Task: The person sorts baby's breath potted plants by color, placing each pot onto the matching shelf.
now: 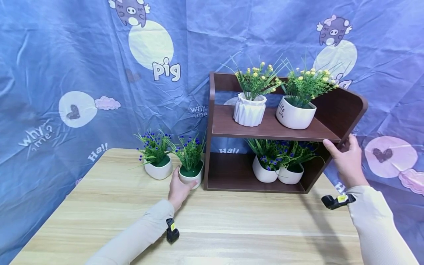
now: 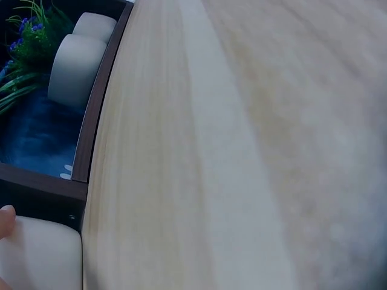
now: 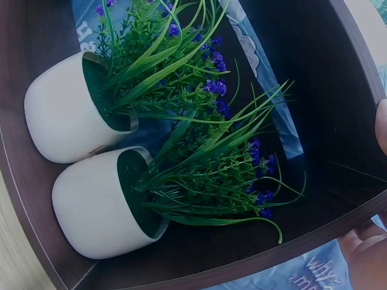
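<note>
My left hand (image 1: 179,190) grips the white pot of an artificial plant (image 1: 191,179) with blue-purple flowers. It stands right beside the left side of a dark brown two-tier shelf (image 1: 212,134). In the left wrist view, a fingertip (image 2: 6,222) shows against this white pot (image 2: 41,254). My right hand (image 1: 350,163) holds the shelf's right side panel, thumb at the front by the middle board and fingers round the outside. Two blue-flowered pots (image 3: 112,205) sit close together on the lower tier, toward the right. On the upper tier are a pleated white pot (image 1: 250,110) and a round lettered pot (image 1: 296,114), both yellow-flowered.
Another blue-flowered potted plant (image 1: 159,169) stands on the light wooden table (image 1: 212,228), left of the gripped one. Behind the table hangs a blue printed cloth (image 1: 205,40). Leaves of the upper plants reach above the shelf's back.
</note>
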A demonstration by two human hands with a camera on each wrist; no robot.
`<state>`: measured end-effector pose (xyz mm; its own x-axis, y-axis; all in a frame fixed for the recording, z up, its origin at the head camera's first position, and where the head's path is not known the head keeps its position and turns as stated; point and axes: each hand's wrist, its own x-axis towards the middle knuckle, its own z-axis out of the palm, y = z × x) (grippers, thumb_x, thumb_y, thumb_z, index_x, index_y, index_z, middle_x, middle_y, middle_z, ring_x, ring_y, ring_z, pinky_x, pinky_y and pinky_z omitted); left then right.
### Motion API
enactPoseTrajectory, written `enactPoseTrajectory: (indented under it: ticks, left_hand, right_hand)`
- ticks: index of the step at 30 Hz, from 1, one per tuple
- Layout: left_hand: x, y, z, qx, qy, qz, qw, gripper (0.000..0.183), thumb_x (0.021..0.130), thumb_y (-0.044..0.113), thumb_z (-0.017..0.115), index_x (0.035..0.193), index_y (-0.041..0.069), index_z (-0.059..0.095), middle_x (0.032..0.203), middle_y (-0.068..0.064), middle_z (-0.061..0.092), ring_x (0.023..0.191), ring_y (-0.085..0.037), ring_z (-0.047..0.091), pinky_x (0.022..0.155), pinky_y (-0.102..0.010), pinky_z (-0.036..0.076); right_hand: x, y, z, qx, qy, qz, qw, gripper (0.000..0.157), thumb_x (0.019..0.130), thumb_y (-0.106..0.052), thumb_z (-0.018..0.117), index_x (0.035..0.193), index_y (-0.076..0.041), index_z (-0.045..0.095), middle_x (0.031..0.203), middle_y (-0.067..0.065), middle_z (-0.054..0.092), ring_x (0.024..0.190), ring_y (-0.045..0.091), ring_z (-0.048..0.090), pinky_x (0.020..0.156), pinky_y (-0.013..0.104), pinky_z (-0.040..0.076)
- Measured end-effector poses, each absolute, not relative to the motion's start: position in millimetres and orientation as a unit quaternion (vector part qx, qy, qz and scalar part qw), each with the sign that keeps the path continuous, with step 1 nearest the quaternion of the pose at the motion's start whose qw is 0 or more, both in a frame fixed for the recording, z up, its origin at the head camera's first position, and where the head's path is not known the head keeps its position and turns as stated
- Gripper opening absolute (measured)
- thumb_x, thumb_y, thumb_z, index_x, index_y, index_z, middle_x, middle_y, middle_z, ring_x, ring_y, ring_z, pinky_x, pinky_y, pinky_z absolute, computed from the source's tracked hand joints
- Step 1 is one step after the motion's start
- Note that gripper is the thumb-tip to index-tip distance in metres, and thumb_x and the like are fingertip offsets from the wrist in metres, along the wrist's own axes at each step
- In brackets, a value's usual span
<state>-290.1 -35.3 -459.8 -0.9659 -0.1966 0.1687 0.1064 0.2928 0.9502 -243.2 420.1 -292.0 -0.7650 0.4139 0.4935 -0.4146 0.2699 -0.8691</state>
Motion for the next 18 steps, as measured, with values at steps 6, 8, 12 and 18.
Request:
enactPoseTrajectory:
  ticks: [6, 8, 12, 18]
  left_hand:
    - [-291.1, -34.4, -462.1, 0.036, -0.791, -0.595, 0.137, 0.089, 0.061, 0.016, 0.080, 0.135, 0.007, 0.031, 0.129, -0.017, 0.044, 0.115, -0.032, 0.043, 0.097, -0.043, 0.034]
    - [-290.9, -34.5, -462.4, 0.037, -0.790, -0.595, 0.143, 0.088, 0.060, 0.016, 0.080, 0.134, 0.008, 0.034, 0.126, -0.016, 0.047, 0.113, -0.032, 0.045, 0.095, -0.043, 0.035]
    - [-290.3, -34.6, -461.8, 0.036, -0.787, -0.598, 0.147, 0.087, 0.059, 0.015, 0.081, 0.133, 0.009, 0.036, 0.124, -0.016, 0.049, 0.111, -0.031, 0.047, 0.094, -0.042, 0.036]
    - [-287.6, -37.0, -459.8, 0.036, -0.786, -0.599, 0.147, 0.086, 0.059, 0.015, 0.081, 0.133, 0.009, 0.037, 0.125, -0.015, 0.049, 0.112, -0.030, 0.046, 0.094, -0.042, 0.036]
  right_hand:
    - [-243.2, 420.9, -292.9, -0.002, -0.721, 0.603, 0.342, 0.051, 0.078, -0.007, 0.066, 0.123, -0.011, 0.044, 0.105, -0.004, 0.053, 0.098, 0.006, 0.050, 0.073, 0.005, 0.040]
    - [-243.1, 421.0, -293.1, -0.005, -0.725, 0.599, 0.340, 0.050, 0.078, -0.008, 0.066, 0.123, -0.012, 0.043, 0.105, -0.004, 0.053, 0.098, 0.006, 0.050, 0.073, 0.005, 0.040]
    - [-242.7, 421.1, -293.1, -0.010, -0.724, 0.600, 0.340, 0.050, 0.078, -0.008, 0.066, 0.123, -0.012, 0.044, 0.104, -0.005, 0.053, 0.096, 0.005, 0.050, 0.072, 0.005, 0.040]
    - [-243.0, 421.2, -292.2, -0.010, -0.724, 0.600, 0.341, 0.051, 0.078, -0.009, 0.067, 0.123, -0.012, 0.043, 0.105, -0.005, 0.053, 0.097, 0.006, 0.050, 0.073, 0.005, 0.040]
